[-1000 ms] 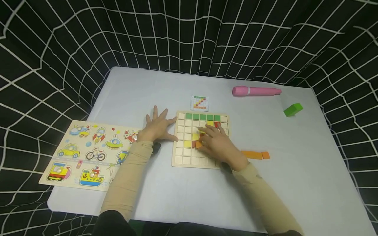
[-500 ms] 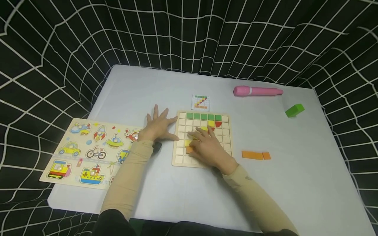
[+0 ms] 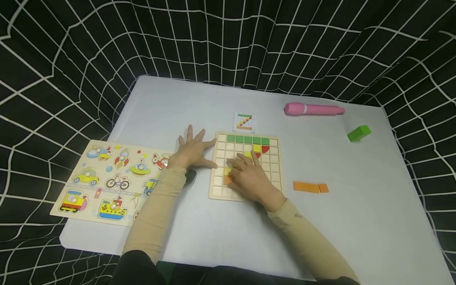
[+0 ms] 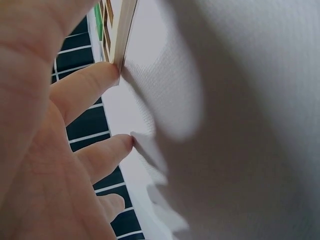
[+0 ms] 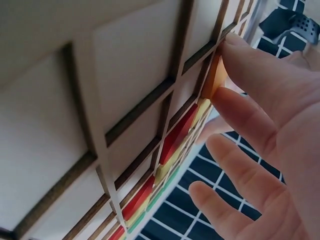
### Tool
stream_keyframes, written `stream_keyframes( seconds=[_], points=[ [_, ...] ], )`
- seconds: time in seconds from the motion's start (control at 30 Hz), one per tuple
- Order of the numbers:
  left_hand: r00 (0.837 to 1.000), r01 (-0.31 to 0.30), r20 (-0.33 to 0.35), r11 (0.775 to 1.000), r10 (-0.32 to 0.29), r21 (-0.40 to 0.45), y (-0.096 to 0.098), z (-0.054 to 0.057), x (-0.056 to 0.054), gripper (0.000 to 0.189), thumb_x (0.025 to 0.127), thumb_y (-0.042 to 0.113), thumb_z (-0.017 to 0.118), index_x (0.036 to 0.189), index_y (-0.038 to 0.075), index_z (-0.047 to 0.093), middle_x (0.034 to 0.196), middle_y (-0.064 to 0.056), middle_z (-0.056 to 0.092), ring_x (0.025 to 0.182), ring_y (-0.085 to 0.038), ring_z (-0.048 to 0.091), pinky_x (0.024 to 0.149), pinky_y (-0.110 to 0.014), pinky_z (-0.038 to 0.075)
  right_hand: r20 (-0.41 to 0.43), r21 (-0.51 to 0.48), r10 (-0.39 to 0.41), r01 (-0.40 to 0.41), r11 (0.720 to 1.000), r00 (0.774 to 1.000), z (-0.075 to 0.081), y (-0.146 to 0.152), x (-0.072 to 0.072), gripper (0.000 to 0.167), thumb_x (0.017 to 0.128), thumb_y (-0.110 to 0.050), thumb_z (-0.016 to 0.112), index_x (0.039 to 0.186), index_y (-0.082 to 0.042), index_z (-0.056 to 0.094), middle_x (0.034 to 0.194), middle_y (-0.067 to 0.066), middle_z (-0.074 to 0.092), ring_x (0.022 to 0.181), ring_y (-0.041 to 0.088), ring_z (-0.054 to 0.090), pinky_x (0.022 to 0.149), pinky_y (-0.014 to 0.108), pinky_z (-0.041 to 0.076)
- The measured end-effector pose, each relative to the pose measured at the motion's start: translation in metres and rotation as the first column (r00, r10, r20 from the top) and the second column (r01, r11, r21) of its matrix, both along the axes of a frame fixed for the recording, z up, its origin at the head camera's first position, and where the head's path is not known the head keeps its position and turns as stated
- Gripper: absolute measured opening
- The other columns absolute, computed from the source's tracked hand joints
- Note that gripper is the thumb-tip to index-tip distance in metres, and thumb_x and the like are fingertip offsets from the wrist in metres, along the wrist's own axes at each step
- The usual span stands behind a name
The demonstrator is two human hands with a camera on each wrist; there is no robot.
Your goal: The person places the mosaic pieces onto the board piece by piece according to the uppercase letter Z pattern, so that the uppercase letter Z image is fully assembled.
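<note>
A wooden grid board [image 3: 216, 190] lies in the middle of the table in the head view. Several green tiles [image 3: 248, 139] fill part of its far row; yellow tiles [image 3: 257, 148] and red quarter-round tiles [image 3: 265, 149] step diagonally toward the near left. My right hand [image 3: 251, 180] is over the board, pinching an orange square tile [image 5: 214, 77] between thumb and index finger at a cell in the lower left. Its other fingers spread over the diagonal, hiding some tiles. My left hand [image 3: 192, 152] is spread flat beside the board, thumb and index fingertip against its left edge [image 4: 120, 40].
A small pattern card [image 3: 244, 122] lies behind the board. More orange tiles [image 3: 310, 187] sit to its right. A knobbed vehicle puzzle [image 3: 103, 190] overhangs the table's left edge. Farther right are a pink wand-shaped object [image 3: 313, 109] and a green block [image 3: 359, 133].
My right hand has moved left across the board with the orange tile, to the lower left cells, and has stayed there since half a second ago. The left hand keeps its place.
</note>
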State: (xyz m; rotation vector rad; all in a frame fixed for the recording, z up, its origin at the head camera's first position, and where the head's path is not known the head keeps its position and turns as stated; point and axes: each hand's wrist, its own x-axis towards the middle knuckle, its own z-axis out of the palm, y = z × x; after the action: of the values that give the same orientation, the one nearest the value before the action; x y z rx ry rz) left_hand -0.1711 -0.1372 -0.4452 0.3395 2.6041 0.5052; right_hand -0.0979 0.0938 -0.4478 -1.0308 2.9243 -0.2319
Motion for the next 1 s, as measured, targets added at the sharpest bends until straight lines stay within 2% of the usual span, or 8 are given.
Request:
stream_keyframes(
  seconds=[0.27, 0.43, 0.57, 0.73, 0.83, 1.0],
  points=[
    [1.000, 0.002, 0.002, 1.000, -0.002, -0.006, 0.003, 0.001, -0.001, 0.101, 0.078, 0.062, 0.081, 0.161, 0.031, 0.034, 0.176, -0.015, 0.001, 0.156, -0.048, -0.028, 0.122, -0.078, -0.006, -0.009, -0.045, 0.005, -0.006, 0.999, 1.000, 0.004, 0.004, 0.002, 0.024, 0.087, -0.036, 0.082, 0.101, -0.018, 0.081, 0.143, 0.005, 0.067, 0.143, 0.040, 0.052, 0.123, 0.073, 0.026],
    [1.000, 0.007, 0.006, 1.000, -0.007, -0.011, 0.004, 0.002, 0.000, 0.101, 0.078, 0.060, 0.082, 0.161, 0.030, 0.033, 0.176, -0.016, 0.001, 0.156, -0.049, -0.028, 0.122, -0.078, -0.006, 0.010, -0.063, -0.032, 0.033, 0.998, 0.999, 0.007, 0.015, 0.000, 0.026, 0.090, -0.042, 0.078, 0.102, -0.019, 0.079, 0.148, 0.008, 0.063, 0.146, 0.041, 0.049, 0.125, 0.073, 0.022],
    [1.000, 0.011, 0.008, 1.000, -0.011, -0.015, 0.004, 0.001, 0.001, 0.101, 0.078, 0.060, 0.082, 0.161, 0.030, 0.033, 0.176, -0.016, 0.002, 0.156, -0.050, -0.027, 0.122, -0.079, -0.006, 0.026, -0.053, -0.088, 0.089, 0.995, 0.996, 0.010, 0.028, -0.005, 0.041, 0.090, -0.050, 0.076, 0.117, -0.019, 0.075, 0.156, 0.008, 0.055, 0.149, 0.040, 0.045, 0.126, 0.074, 0.017],
    [1.000, 0.007, 0.007, 1.000, -0.007, -0.014, 0.004, 0.000, 0.001, 0.102, 0.078, 0.060, 0.083, 0.161, 0.030, 0.033, 0.176, -0.016, 0.002, 0.156, -0.049, -0.027, 0.122, -0.079, -0.005, 0.041, -0.066, -0.147, 0.150, 0.987, 0.988, 0.014, 0.049, -0.012, 0.062, 0.087, -0.050, 0.078, 0.137, -0.016, 0.066, 0.160, 0.010, 0.049, 0.150, 0.041, 0.042, 0.126, 0.074, 0.013],
    [1.000, 0.000, 0.008, 1.000, 0.000, -0.009, 0.004, 0.000, 0.001, 0.102, 0.077, 0.060, 0.083, 0.161, 0.030, 0.034, 0.176, -0.016, 0.002, 0.156, -0.049, -0.028, 0.122, -0.079, -0.006, 0.057, -0.078, -0.180, 0.184, 0.980, 0.982, 0.017, 0.062, -0.014, 0.068, 0.085, -0.049, 0.081, 0.141, -0.015, 0.063, 0.162, 0.011, 0.047, 0.151, 0.042, 0.041, 0.126, 0.075, 0.011],
    [1.000, -0.004, 0.004, 1.000, 0.004, -0.011, 0.004, 0.001, 0.001, 0.103, 0.077, 0.061, 0.083, 0.161, 0.030, 0.033, 0.176, -0.016, 0.001, 0.156, -0.048, -0.028, 0.122, -0.078, -0.007, 0.075, -0.074, -0.229, 0.235, 0.969, 0.970, 0.021, 0.084, -0.017, 0.067, 0.083, -0.047, 0.083, 0.140, -0.016, 0.064, 0.163, 0.013, 0.044, 0.152, 0.045, 0.037, 0.124, 0.078, 0.009]
  ],
)
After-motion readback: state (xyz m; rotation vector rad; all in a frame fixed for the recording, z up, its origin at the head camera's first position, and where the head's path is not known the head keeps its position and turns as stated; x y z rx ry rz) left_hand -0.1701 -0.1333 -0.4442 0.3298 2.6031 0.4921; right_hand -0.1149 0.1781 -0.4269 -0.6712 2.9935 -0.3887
